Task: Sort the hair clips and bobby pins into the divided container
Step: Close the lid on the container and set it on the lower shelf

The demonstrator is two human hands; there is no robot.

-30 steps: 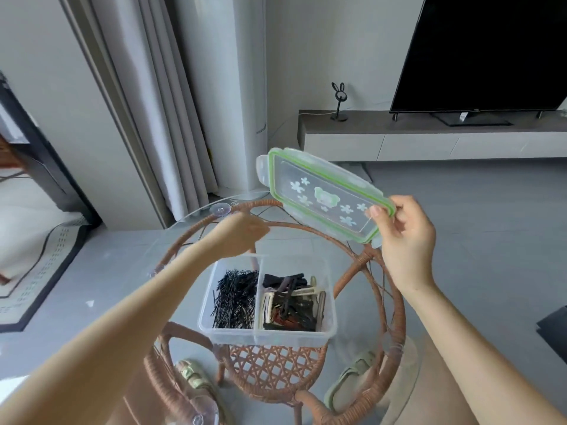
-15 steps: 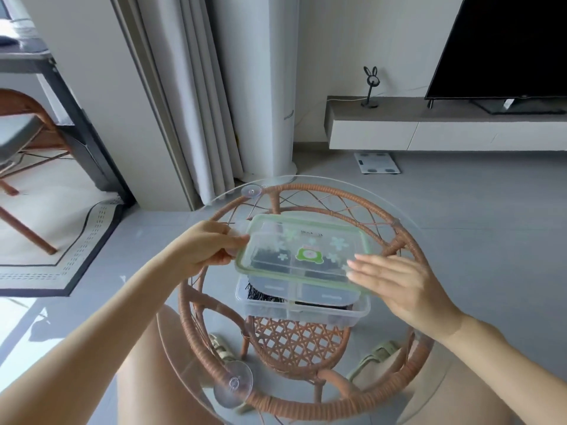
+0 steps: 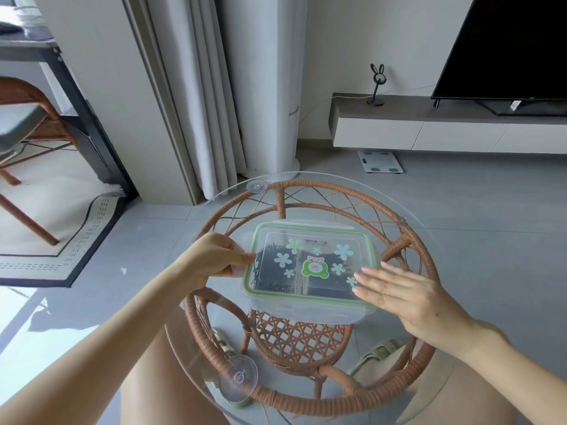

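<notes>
The clear divided container (image 3: 306, 312) stands on the round glass table (image 3: 429, 271). Its clear lid (image 3: 310, 240), with a green rim and flower stickers, lies flat on top. Through the lid I see black bobby pins (image 3: 267, 271) in the left compartment and dark hair clips (image 3: 334, 282) in the right one. My left hand (image 3: 214, 260) pinches the lid's left side flap between thumb and fingers. My right hand (image 3: 402, 297) lies flat with straight fingers on the lid's right front corner.
The glass top sits on a woven rattan frame (image 3: 408, 240) with suction cups (image 3: 256, 186). A white scale (image 3: 380, 161) lies on the grey floor beyond. A TV bench (image 3: 429, 130) stands far right, curtains (image 3: 196, 102) far left, a chair (image 3: 27, 118) at the left edge.
My right hand brought the lid down from the air onto the container and now lies flat on it. My left hand moved to the lid's left flap. The view tilted down.
</notes>
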